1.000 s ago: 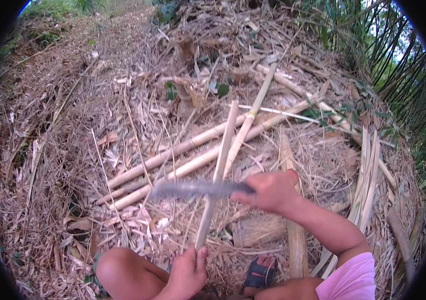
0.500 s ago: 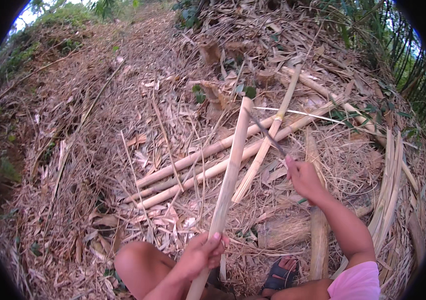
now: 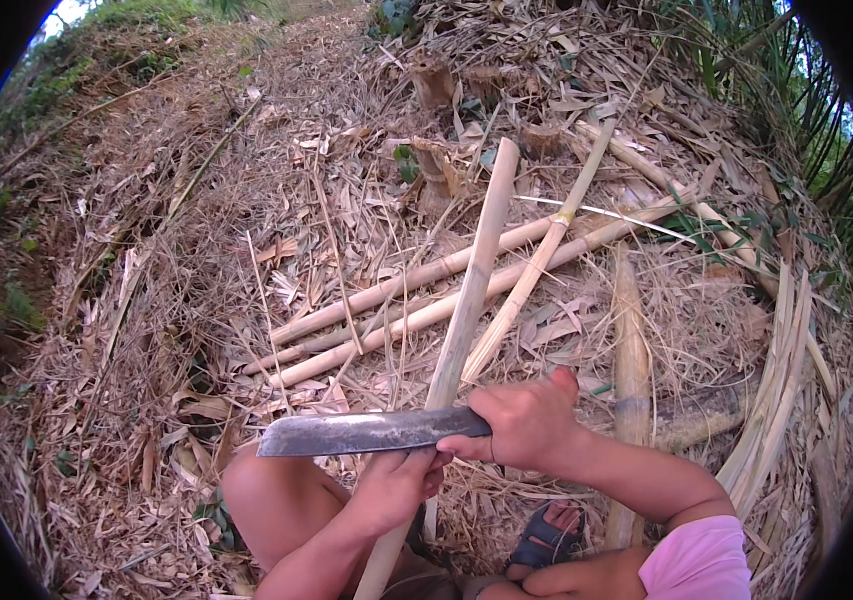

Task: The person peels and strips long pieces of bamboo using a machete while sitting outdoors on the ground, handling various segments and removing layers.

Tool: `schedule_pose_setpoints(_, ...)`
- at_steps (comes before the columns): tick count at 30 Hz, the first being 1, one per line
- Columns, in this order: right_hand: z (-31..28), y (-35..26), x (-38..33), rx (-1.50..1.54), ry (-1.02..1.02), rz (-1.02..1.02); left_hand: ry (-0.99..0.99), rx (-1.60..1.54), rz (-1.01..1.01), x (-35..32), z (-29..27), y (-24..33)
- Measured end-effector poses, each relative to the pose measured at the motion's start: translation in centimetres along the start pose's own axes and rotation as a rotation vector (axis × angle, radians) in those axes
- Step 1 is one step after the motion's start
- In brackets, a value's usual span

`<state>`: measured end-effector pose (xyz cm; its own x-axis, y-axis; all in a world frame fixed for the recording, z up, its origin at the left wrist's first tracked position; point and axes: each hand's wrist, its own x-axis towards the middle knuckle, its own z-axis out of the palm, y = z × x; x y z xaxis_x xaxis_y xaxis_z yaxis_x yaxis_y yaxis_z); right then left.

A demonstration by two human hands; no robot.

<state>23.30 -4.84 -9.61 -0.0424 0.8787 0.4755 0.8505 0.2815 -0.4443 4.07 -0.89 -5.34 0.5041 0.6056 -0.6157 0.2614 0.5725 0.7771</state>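
My left hand [image 3: 394, 492] is closed around the lower part of a pale split bamboo pole [image 3: 477, 275], which slants up and away from me. In my right hand [image 3: 525, 420] is a machete [image 3: 357, 432] with a broad dark blade. That blade lies crosswise over the pole, just above my left hand, its tip pointing left beyond my knee. Its handle is hidden inside my right fist. Part of my left hand's fingers is covered by the blade.
Beyond the pole, several bamboo poles [image 3: 397, 345] lie on dry leaf litter, one crossing the others. Cut stumps [image 3: 434, 80] stand farther off. A thick log [image 3: 702, 418] and an upright-lying bamboo piece [image 3: 633, 340] are near my sandalled foot [image 3: 552, 535]. Long split strips [image 3: 782, 385] lie at the right.
My right hand has brought the machete from the pole's far end, back and left, down to just above my left hand. The left hand keeps its hold on the pole.
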Motion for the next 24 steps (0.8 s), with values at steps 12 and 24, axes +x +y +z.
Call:
schedule_pose_setpoints(12,-1.6,3.3,0.7,-0.222,-0.008,0.158,-0.062,0.015,0.017,-0.9,0.3,0.3)
schedule_pose_setpoints(24,-0.6,7.4,0.0,-0.249,-0.095,0.204,0.13,0.471,0.216,-0.3,-1.5,-1.1)
